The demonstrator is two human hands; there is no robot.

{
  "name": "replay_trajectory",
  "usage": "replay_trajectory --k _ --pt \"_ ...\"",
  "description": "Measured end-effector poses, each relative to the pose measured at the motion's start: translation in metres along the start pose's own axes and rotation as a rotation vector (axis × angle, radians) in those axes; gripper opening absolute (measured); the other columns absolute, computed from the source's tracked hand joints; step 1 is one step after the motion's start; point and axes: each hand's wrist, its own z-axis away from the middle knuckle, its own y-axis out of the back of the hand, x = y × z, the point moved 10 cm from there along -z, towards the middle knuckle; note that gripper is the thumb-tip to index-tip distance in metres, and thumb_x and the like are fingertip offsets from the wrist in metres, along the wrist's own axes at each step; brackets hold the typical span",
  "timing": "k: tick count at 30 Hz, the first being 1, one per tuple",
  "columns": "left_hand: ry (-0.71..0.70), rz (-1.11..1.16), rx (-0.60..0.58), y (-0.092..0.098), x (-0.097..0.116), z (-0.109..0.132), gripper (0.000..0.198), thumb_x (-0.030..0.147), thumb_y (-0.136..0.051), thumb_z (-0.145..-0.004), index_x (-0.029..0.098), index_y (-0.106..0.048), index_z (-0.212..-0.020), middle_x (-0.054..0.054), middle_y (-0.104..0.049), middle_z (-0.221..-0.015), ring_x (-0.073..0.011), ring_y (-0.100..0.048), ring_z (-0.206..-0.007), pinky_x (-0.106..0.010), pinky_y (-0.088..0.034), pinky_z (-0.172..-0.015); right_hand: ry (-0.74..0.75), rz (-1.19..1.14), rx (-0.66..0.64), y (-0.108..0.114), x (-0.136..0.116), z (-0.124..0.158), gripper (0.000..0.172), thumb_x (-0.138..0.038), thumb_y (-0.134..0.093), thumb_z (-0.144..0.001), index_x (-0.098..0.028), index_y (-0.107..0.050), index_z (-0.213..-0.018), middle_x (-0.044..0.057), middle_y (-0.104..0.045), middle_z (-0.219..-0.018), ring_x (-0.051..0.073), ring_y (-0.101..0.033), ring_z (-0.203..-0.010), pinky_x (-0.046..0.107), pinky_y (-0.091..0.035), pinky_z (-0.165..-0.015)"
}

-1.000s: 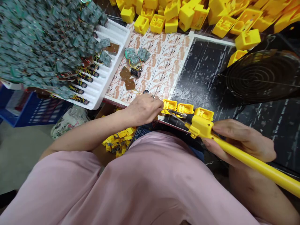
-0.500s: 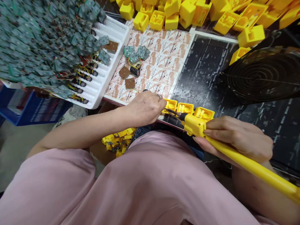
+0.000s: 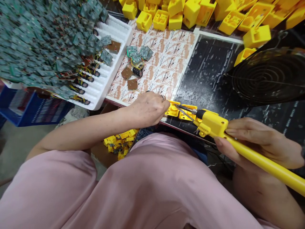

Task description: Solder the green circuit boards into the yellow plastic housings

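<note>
Pale glare spots the glossy black printed sheet (image 3: 209, 70) at two o'clock; the grey-green circuit-board heap (image 3: 47, 44) at ten o'clock looks smeared

Left fingers (image 3: 164, 107): tips hidden, grip unreadable; they cover the left edge of the leftmost housing (image 3: 173, 110). Ahead of the right fingers (image 3: 247, 135), the yellow tool (image 3: 215, 124) hides most of the third housing (image 3: 213, 112); its tip (image 3: 183, 107) is too small to confirm contact. Handle (image 3: 264, 165) past those fingers: cropped at right edge.

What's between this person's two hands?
Small yellow housings and the front of the soldering iron are between left hand and right hand, in the head view.
</note>
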Motion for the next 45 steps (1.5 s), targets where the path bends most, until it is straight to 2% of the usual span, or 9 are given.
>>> replay_trajectory --k 5,13,16,21,26,35,40,43,45 --pt "-0.003 -0.020 0.008 0.001 0.001 -0.001 0.028 0.019 -0.045 -0.090 0.014 -0.069 -0.078 -0.007 -0.060 -0.056 -0.0206 -0.057 -0.055 -0.030 -0.035 -0.050 -0.120 0.036 0.078 0.006 0.012 0.008 0.053 -0.021 -0.086 -0.068 -0.027 -0.068 -0.117 0.004 -0.075 -0.086 0.018 -0.070 -0.063 0.026 -0.057 -0.049" --pt "0.006 0.065 -0.044 -0.006 -0.007 0.004 0.022 0.020 -0.047 -0.093 0.016 -0.069 -0.087 -0.007 -0.067 -0.072 -0.0193 -0.060 -0.063 -0.029 -0.038 -0.056 -0.106 0.032 0.086 0.006 0.008 0.011 0.063 -0.014 -0.085 -0.066 -0.027 -0.068 -0.125 0.004 -0.077 -0.089 0.017 -0.072 -0.067 0.023 -0.059 -0.054" --pt "0.004 0.185 0.024 -0.006 -0.011 0.009 0.023 0.021 -0.046 -0.094 0.017 -0.069 -0.089 -0.005 -0.071 -0.081 -0.0178 -0.062 -0.066 -0.029 -0.042 -0.062 -0.079 0.049 0.086 0.005 0.005 0.010 0.066 -0.013 -0.085 -0.066 -0.028 -0.066 -0.128 0.004 -0.077 -0.089 0.017 -0.071 -0.065 0.024 -0.058 -0.052" --pt "0.176 0.304 0.255 0.000 -0.028 0.017 0.024 0.025 -0.047 -0.092 0.016 -0.069 -0.087 -0.003 -0.072 -0.080 -0.0168 -0.065 -0.070 -0.028 -0.045 -0.068 -0.162 0.043 0.180 0.007 0.013 0.020 0.062 -0.014 -0.085 -0.066 -0.029 -0.068 -0.124 0.002 -0.077 -0.090 0.016 -0.071 -0.063 0.025 -0.059 -0.055" --pt "0.334 0.254 0.286 -0.006 -0.034 0.015 0.030 0.029 -0.043 -0.092 0.014 -0.069 -0.091 -0.004 -0.070 -0.070 -0.0172 -0.064 -0.062 -0.026 -0.040 -0.058 -0.202 -0.030 0.286 0.003 0.018 0.032 0.057 -0.014 -0.085 -0.066 -0.028 -0.070 -0.120 0.003 -0.077 -0.096 0.018 -0.071 -0.067 0.028 -0.061 -0.056" --pt "0.255 0.139 0.307 -0.008 -0.027 0.011 0.029 0.027 -0.042 -0.092 0.014 -0.068 -0.088 -0.004 -0.069 -0.064 -0.0180 -0.064 -0.058 -0.027 -0.040 -0.055 -0.037 0.082 0.159 -0.016 -0.006 0.019 0.031 -0.013 -0.083 -0.068 -0.025 -0.062 -0.088 -0.004 -0.069 -0.074 0.015 -0.067 -0.063 0.026 -0.058 -0.053" --pt "0.228 0.139 0.331 -0.007 -0.025 0.010 0.030 0.026 -0.041 -0.090 0.014 -0.068 -0.087 -0.004 -0.067 -0.061 -0.0203 -0.064 -0.056 -0.029 -0.039 -0.052 0.034 0.160 0.014 -0.026 -0.013 0.013 0.035 -0.016 -0.086 -0.067 -0.024 -0.060 -0.088 -0.004 -0.069 -0.073 0.014 -0.067 -0.064 0.024 -0.056 -0.051" --pt "0.220 0.141 0.296 -0.009 -0.024 0.007 0.030 0.025 -0.040 -0.089 0.014 -0.068 -0.086 -0.006 -0.067 -0.063 -0.0210 -0.064 -0.056 -0.030 -0.038 -0.052 0.004 0.140 -0.009 -0.018 -0.008 0.017 0.028 -0.020 -0.084 -0.070 -0.025 -0.061 -0.085 -0.004 -0.070 -0.072 0.013 -0.067 -0.061 0.022 -0.054 -0.049" --pt "0.215 0.143 0.273 -0.010 -0.023 0.006 0.031 0.026 -0.039 -0.090 0.015 -0.068 -0.087 -0.006 -0.067 -0.063 -0.0201 -0.063 -0.056 -0.029 -0.038 -0.052 -0.114 0.116 0.028 -0.008 0.005 0.023 0.025 -0.022 -0.083 -0.071 -0.027 -0.061 -0.082 -0.004 -0.071 -0.072 0.014 -0.068 -0.060 0.024 -0.054 -0.047"
